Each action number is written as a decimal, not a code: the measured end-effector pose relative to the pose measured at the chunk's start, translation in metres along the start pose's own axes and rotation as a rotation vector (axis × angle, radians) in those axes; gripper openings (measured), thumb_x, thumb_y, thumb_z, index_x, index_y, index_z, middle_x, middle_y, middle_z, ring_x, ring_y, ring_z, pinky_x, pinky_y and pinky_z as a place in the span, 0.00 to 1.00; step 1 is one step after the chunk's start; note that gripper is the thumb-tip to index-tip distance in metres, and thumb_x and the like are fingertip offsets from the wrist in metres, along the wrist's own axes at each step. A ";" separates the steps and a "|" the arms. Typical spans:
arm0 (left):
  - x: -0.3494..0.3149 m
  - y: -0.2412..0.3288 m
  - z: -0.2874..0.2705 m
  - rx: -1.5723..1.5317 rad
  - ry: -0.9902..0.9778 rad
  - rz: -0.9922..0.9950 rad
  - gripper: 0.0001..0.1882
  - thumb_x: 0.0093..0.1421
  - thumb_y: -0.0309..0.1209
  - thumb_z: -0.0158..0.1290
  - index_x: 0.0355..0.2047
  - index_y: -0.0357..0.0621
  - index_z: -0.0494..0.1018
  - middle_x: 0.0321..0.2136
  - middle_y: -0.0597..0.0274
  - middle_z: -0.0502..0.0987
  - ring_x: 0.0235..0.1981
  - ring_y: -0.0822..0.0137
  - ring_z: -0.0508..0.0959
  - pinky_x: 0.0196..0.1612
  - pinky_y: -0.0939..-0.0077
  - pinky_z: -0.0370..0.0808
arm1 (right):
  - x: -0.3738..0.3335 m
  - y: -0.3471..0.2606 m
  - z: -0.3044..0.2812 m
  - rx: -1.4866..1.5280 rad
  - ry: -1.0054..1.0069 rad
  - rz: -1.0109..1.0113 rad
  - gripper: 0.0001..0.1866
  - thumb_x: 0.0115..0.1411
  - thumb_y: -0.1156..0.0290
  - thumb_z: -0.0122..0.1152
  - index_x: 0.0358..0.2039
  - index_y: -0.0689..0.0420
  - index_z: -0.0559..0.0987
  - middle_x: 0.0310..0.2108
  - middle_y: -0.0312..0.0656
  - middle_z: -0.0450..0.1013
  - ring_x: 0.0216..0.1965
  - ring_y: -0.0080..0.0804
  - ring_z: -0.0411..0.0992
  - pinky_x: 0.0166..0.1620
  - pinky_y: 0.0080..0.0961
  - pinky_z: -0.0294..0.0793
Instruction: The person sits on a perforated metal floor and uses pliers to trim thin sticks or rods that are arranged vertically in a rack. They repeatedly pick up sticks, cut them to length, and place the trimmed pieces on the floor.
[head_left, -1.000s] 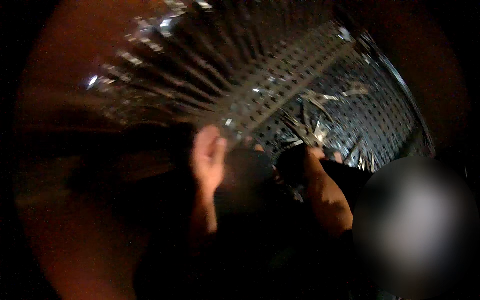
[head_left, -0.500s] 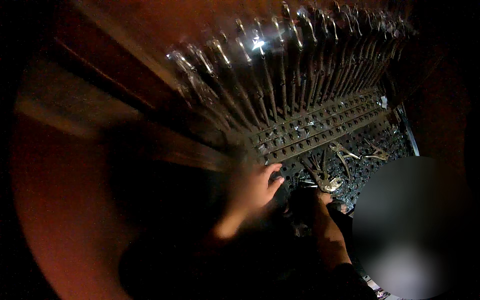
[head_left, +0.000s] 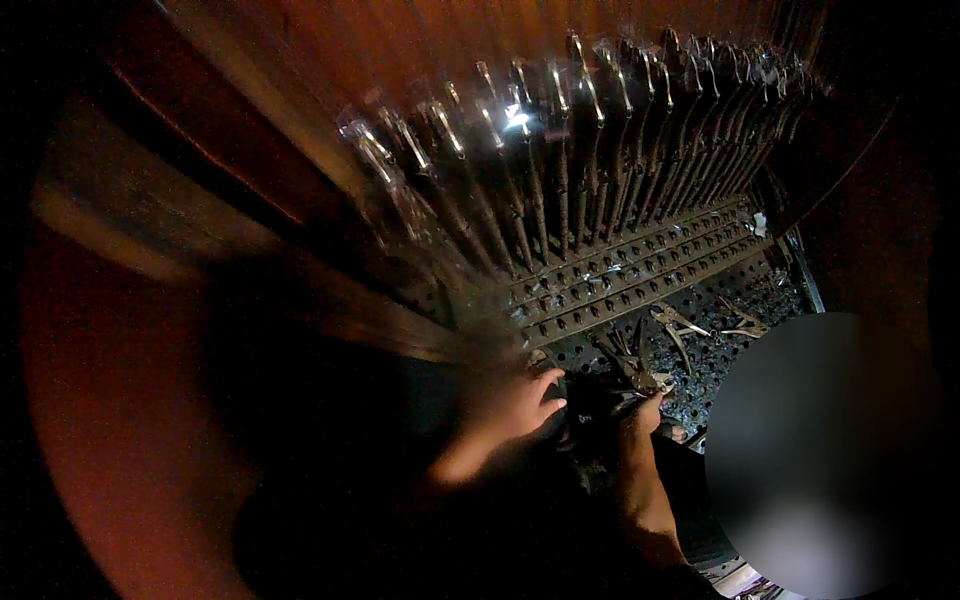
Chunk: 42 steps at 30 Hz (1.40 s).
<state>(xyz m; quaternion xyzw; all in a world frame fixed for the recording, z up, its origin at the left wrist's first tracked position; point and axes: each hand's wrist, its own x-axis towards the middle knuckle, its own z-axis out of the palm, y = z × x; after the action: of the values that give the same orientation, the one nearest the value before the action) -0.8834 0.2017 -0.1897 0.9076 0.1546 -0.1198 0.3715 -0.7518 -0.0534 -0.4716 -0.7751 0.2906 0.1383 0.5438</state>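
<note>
My left hand (head_left: 520,402) hovers at the left of the perforated metal floor, fingers spread and curved, with nothing in them. To its right, my right hand (head_left: 642,412) has its fingertips at the jaw end of a pair of locking pliers (head_left: 655,382). It seems closed on them, though most of its fingers are hidden. The handles of these pliers point up and away from me. Farther off, another pair of pliers (head_left: 680,322) lies on the floor with its handles apart. A third plier-like tool (head_left: 744,322) rests to the right of it.
Beyond the tools runs a stepped metal grate (head_left: 620,285) with rows of holes. A row of dark rods with shiny hooked tops (head_left: 560,200) rises behind it. A brown wooden-looking wall (head_left: 130,390) curves along the left. At lower right a blurred grey patch hides what is there.
The view has tilted a little, so the grate and tools sit lower. My left hand has dropped slightly. My right forearm has shifted left, its hand still at the locking pliers.
</note>
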 end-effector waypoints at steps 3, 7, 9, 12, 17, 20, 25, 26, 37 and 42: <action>0.002 -0.006 0.003 -0.003 -0.025 -0.043 0.31 0.62 0.36 0.60 0.64 0.48 0.66 0.59 0.50 0.73 0.58 0.48 0.74 0.61 0.54 0.71 | -0.042 -0.072 0.009 0.401 0.059 0.298 0.34 0.63 0.42 0.55 0.50 0.64 0.77 0.46 0.45 0.77 0.43 0.43 0.77 0.46 0.39 0.77; 0.016 -0.020 0.013 0.004 0.283 0.215 0.38 0.60 0.47 0.60 0.67 0.51 0.62 0.53 0.43 0.76 0.52 0.45 0.76 0.58 0.51 0.69 | -0.083 -0.148 0.016 0.794 -0.104 0.350 0.23 0.63 0.49 0.55 0.46 0.56 0.76 0.39 0.41 0.75 0.38 0.40 0.74 0.41 0.36 0.75; 0.019 -0.016 0.004 -0.067 0.271 0.220 0.40 0.59 0.49 0.60 0.68 0.52 0.61 0.56 0.42 0.74 0.53 0.44 0.75 0.59 0.51 0.68 | -0.133 -0.198 0.005 0.846 -0.402 0.276 0.20 0.62 0.51 0.56 0.44 0.54 0.76 0.37 0.40 0.73 0.37 0.39 0.72 0.41 0.35 0.74; 0.012 0.010 -0.016 -0.304 0.106 0.195 0.41 0.58 0.37 0.64 0.69 0.50 0.60 0.63 0.44 0.68 0.62 0.46 0.69 0.64 0.55 0.66 | -0.169 -0.225 -0.004 0.773 -0.764 0.308 0.21 0.62 0.50 0.55 0.44 0.53 0.78 0.41 0.40 0.75 0.42 0.37 0.73 0.45 0.35 0.73; 0.007 0.035 -0.025 -0.086 0.262 0.569 0.43 0.55 0.33 0.67 0.69 0.51 0.61 0.68 0.44 0.60 0.68 0.48 0.63 0.67 0.55 0.64 | -0.210 -0.238 -0.006 0.805 -0.989 0.443 0.20 0.68 0.54 0.54 0.52 0.55 0.75 0.48 0.40 0.75 0.47 0.38 0.74 0.49 0.37 0.77; 0.002 0.042 -0.023 -0.090 0.290 0.580 0.40 0.57 0.33 0.66 0.68 0.49 0.62 0.70 0.45 0.57 0.68 0.47 0.63 0.68 0.55 0.63 | -0.215 -0.228 -0.004 0.703 -0.955 0.385 0.21 0.70 0.52 0.52 0.54 0.53 0.75 0.48 0.41 0.75 0.47 0.37 0.75 0.48 0.36 0.79; 0.013 0.024 -0.012 -0.364 0.312 0.604 0.25 0.65 0.38 0.55 0.61 0.44 0.67 0.67 0.47 0.62 0.63 0.52 0.68 0.65 0.58 0.66 | -0.229 -0.246 -0.018 0.347 -0.971 0.010 0.22 0.70 0.51 0.53 0.46 0.57 0.83 0.36 0.33 0.78 0.35 0.23 0.75 0.36 0.22 0.73; 0.015 0.024 -0.011 -0.463 0.339 0.558 0.22 0.66 0.37 0.52 0.58 0.43 0.69 0.63 0.49 0.66 0.61 0.52 0.70 0.63 0.59 0.67 | -0.221 -0.255 -0.023 0.118 -0.960 -0.175 0.23 0.72 0.51 0.49 0.39 0.57 0.85 0.26 0.30 0.75 0.28 0.21 0.70 0.31 0.20 0.68; -0.007 0.134 -0.112 -1.428 0.456 -0.104 0.15 0.72 0.33 0.41 0.53 0.36 0.64 0.40 0.47 0.79 0.38 0.56 0.82 0.45 0.59 0.82 | -0.221 -0.275 -0.051 0.021 -0.911 -0.456 0.28 0.74 0.52 0.46 0.23 0.61 0.72 0.22 0.29 0.64 0.27 0.20 0.61 0.32 0.25 0.63; -0.004 0.112 -0.091 -1.708 0.106 0.186 0.23 0.73 0.41 0.44 0.59 0.35 0.65 0.51 0.48 0.75 0.54 0.54 0.77 0.54 0.58 0.77 | -0.242 -0.274 -0.046 0.136 -0.856 -0.357 0.30 0.75 0.47 0.41 0.23 0.55 0.73 0.18 0.25 0.59 0.21 0.16 0.52 0.26 0.20 0.49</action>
<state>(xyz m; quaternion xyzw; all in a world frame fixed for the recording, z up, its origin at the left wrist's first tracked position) -0.8365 0.1904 -0.0535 0.3304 0.1337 0.1110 0.9277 -0.7836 0.0425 -0.1168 -0.6489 -0.0895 0.3304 0.6795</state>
